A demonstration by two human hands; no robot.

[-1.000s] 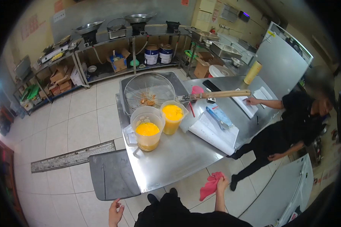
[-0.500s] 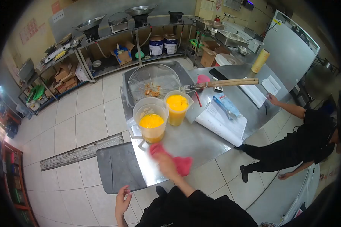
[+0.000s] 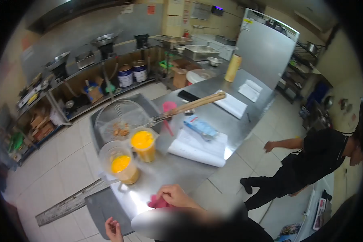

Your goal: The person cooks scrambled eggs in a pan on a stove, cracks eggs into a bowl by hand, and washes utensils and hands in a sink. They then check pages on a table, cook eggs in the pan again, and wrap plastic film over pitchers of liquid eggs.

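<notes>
My right hand (image 3: 176, 195) grips a pinkish-red cloth (image 3: 157, 202) against the near edge of the steel table (image 3: 189, 171). At the lower left, my left hand (image 3: 113, 230) hangs beside the table with nothing in it, its fingers loosely bent and apart. Nearest to the hands stands a clear plastic jug (image 3: 130, 176) with yellow-orange liquid in it. Just behind is a second jug (image 3: 147, 155), filled higher with the same colour. A blurred patch at the bottom hides part of my right forearm.
A long-handled wire strainer (image 3: 123, 111) holding brown bits rests over a grey tub (image 3: 149, 105). Papers (image 3: 197, 151), a blue packet (image 3: 201, 128) and a yellow roll (image 3: 232, 68) lie or stand on the table. A person in black (image 3: 310, 161) walks at the right.
The view has turned right, so the table shifts left. My right hand and the cloth are now at the table's near edge. The other person's hand has left the papers.
</notes>
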